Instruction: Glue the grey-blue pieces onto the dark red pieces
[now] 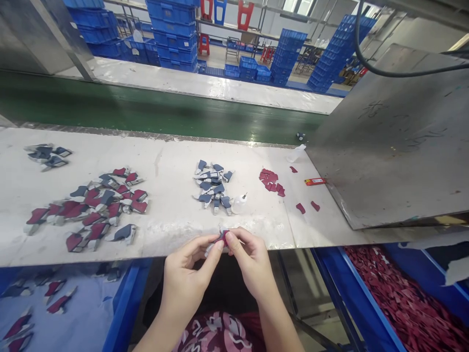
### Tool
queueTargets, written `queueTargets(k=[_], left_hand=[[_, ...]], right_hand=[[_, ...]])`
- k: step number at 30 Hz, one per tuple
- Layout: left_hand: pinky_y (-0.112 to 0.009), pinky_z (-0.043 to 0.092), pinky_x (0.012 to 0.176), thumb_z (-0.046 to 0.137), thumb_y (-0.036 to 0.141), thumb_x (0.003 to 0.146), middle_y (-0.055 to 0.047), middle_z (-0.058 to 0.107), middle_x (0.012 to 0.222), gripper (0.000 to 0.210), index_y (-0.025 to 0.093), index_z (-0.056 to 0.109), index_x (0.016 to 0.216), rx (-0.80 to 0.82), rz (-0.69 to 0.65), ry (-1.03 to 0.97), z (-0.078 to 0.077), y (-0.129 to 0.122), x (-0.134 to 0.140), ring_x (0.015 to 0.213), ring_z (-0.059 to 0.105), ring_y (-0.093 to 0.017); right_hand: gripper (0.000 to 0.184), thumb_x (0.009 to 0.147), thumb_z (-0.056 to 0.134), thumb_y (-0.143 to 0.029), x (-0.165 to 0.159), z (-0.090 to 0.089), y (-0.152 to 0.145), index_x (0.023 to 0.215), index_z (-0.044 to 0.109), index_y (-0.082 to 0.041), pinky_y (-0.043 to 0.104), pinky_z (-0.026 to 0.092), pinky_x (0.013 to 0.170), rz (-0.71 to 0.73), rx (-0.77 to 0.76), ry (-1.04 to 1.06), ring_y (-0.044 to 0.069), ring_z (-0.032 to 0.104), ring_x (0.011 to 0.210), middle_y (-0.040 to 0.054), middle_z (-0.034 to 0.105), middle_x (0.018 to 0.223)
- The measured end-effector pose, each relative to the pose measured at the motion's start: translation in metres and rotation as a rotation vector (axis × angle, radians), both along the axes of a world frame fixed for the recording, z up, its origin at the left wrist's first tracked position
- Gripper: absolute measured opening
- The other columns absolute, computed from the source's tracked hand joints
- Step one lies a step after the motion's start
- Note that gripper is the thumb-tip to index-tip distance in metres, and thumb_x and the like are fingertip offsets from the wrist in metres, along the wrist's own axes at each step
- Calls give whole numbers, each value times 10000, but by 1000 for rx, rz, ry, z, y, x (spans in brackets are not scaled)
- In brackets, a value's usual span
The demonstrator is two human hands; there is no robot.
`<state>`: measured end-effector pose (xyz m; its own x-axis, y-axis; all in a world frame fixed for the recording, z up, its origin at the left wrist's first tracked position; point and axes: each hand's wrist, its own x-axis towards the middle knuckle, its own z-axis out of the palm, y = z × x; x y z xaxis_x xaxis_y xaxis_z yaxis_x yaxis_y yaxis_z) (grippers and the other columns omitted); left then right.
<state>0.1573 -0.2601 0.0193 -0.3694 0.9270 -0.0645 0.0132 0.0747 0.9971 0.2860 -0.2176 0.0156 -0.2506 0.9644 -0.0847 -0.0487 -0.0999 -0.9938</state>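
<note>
At the table's front edge my left hand (192, 266) pinches a small maroon, blue-grey and white part (224, 236) between thumb and fingers. The thumb of my right hand (252, 259) presses on its maroon face, with the fingers curled behind. Much of the part is hidden by my fingertips. Just beyond lie a cluster of blue-grey and white parts (214, 188) and a small translucent bottle (239, 204) with a dark tip. Flat maroon pieces (269, 180) form a pile farther right. To the left is a heap of parts with maroon faces (91, 208).
A green conveyor belt (164, 112) runs behind the white table (172, 234). A metal panel (395, 137) stands at right, near a red and yellow packet (315, 181). Below are a blue bin of maroon pieces (395, 293) and a lined blue bin (91, 313) at left.
</note>
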Motion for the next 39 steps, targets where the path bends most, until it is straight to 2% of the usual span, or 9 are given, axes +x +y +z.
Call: queueTargets(k=[6,10,13,18,21,24,28,32,39], left_hand=[[-246,626,791,726,256,820,-47,752,1044,279,227,756,1096,66,-155,93,-6,-1,-7,905,734,-194],[-231,613,792,707,240,834,-34,745,985,243,244,771,1069,122,-131,207,-9,0,-9,888,717,-173],[-245,622,777,727,264,812,-41,751,981,266,236,773,1072,102,-152,186,-9,3,-10,881,724,-186],[-297,630,838,740,315,788,-72,781,1013,245,192,781,996,-8,-108,-36,-9,9,-12,938,749,-236],[-331,635,846,782,339,734,-99,787,1013,297,163,775,973,-49,-60,-118,-12,10,-14,949,753,-273],[-333,638,840,795,330,717,-105,784,1030,306,158,771,969,-54,-44,-142,-13,10,-14,965,749,-285],[-292,629,850,792,289,726,-76,791,1007,267,177,767,967,-36,-49,-181,-13,10,-15,957,753,-251],[-272,628,842,794,251,717,-58,796,970,226,184,767,931,-44,-61,-194,-17,11,-17,924,760,-230],[-323,634,834,796,273,695,-87,796,927,224,159,775,885,-97,-62,-122,-22,13,-27,895,764,-261]], right_hand=[[280,905,629,-428,-5,-2,1,804,694,-176,252,483,651,-77,-5,45,142,575,680,5,624,710],[289,888,651,-417,-7,-4,0,723,662,-180,241,479,630,-102,-10,117,125,550,625,-24,567,626],[284,877,661,-425,-9,-8,1,729,669,-182,241,487,617,-115,-33,163,126,555,616,-24,576,623],[246,898,642,-420,-7,-14,1,932,728,-191,277,531,689,-63,39,20,173,636,778,37,675,834],[343,847,722,-356,-4,-15,-1,1163,691,-227,310,550,753,-28,193,-134,187,637,847,58,670,982],[391,880,682,-292,-2,-14,-2,1265,639,-245,320,547,783,-28,337,-261,185,626,858,58,658,986],[332,935,580,-232,0,-10,-1,1263,632,-228,321,533,792,-2,417,-320,185,621,864,64,644,972],[222,949,541,-215,-1,-9,0,1141,653,-200,313,519,760,5,414,-318,184,610,842,65,633,946],[161,948,506,-202,-20,-19,-1,1062,618,-182,320,520,737,-61,410,-341,202,614,860,72,615,933]])
